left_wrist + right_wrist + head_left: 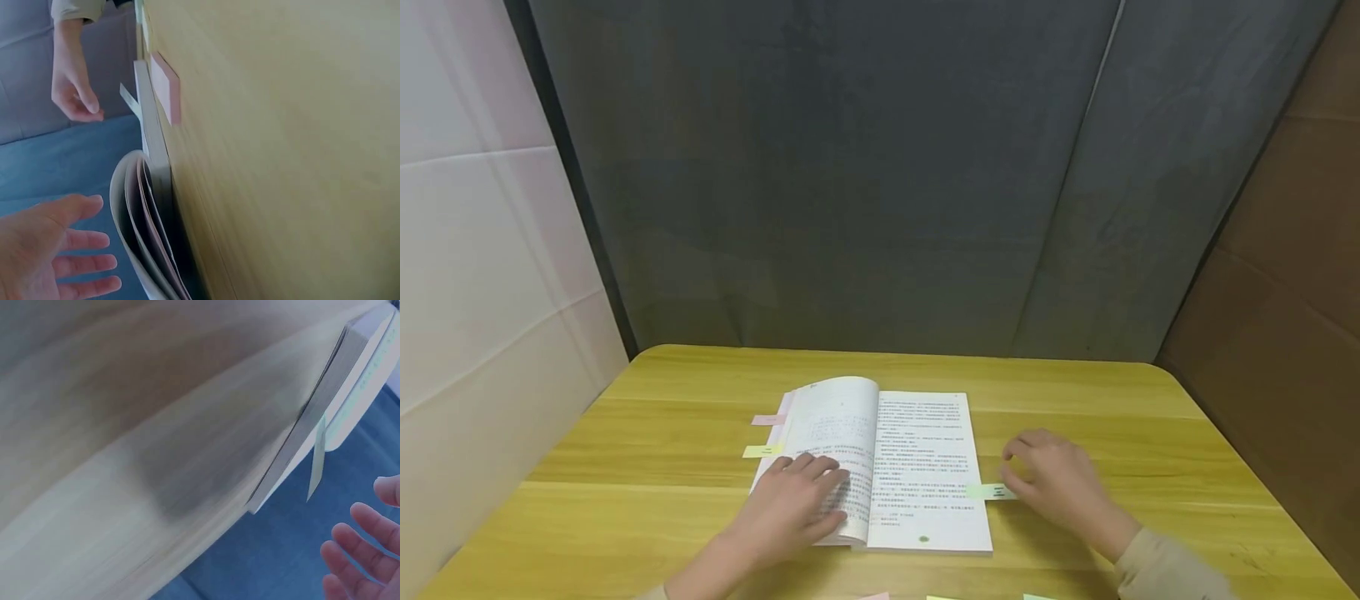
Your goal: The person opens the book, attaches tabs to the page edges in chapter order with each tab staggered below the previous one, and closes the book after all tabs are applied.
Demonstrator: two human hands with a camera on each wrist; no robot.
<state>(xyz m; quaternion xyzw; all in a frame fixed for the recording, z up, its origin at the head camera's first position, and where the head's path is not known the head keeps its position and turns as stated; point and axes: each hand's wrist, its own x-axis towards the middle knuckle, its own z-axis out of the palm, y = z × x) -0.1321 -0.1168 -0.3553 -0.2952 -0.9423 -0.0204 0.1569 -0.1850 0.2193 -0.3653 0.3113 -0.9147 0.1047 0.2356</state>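
Observation:
An open book (925,467) lies on the table, its left-hand pages bowed upward near the spine. My left hand (790,504) is over the lower part of the left page; in the left wrist view its fingers (81,265) are extended and spread beside the curved pages (132,206), holding nothing. A pale green sticky tab (992,492) sticks out from the right page's edge. Close by it is my right hand (1056,482), loosely bent. The right wrist view has those fingers (369,544) apart from the hanging tab (317,462), with nothing between them.
Pink (767,420) and yellow (762,452) tabs jut from the book's left side. On the wooden table (662,442), a pink sticky-note pad (166,90) lies near the book's lower edge. A dark cloth wall (850,183) stands behind the table.

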